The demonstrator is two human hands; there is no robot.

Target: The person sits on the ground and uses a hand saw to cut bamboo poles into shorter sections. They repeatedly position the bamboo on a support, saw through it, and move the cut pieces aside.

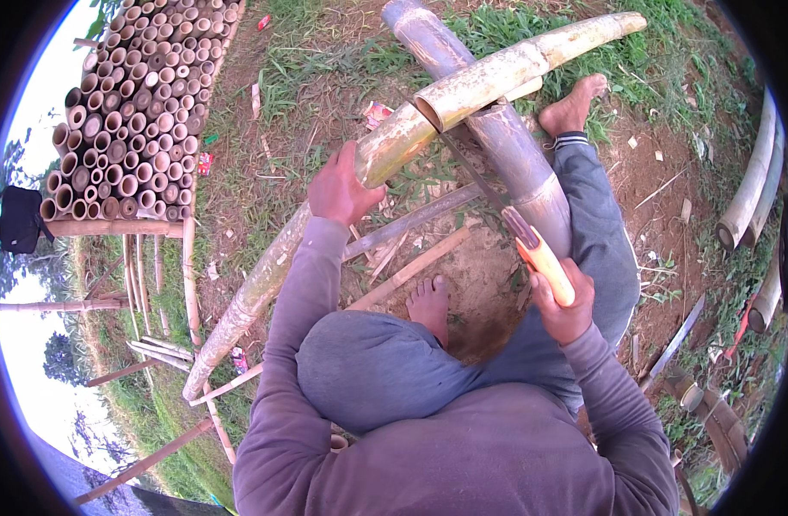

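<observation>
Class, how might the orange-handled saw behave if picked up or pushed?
The saw would probably feel light, since its blade looks narrow and thin. That blade may flex under a sideways push, being long for its width. The handle seems fairly stiff, looking thicker than the blade.

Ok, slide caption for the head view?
Left hand on a bamboo pole, right hand holding an orange-handled saw at its cut.

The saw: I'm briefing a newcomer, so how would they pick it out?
Start at the thick grey bamboo pole slanting down from the top of the view. By its lower end, the person's right hand grips the saw, which angles up and left. Its orange handle sets it apart from the other long blade, lying unheld farther right.
</observation>
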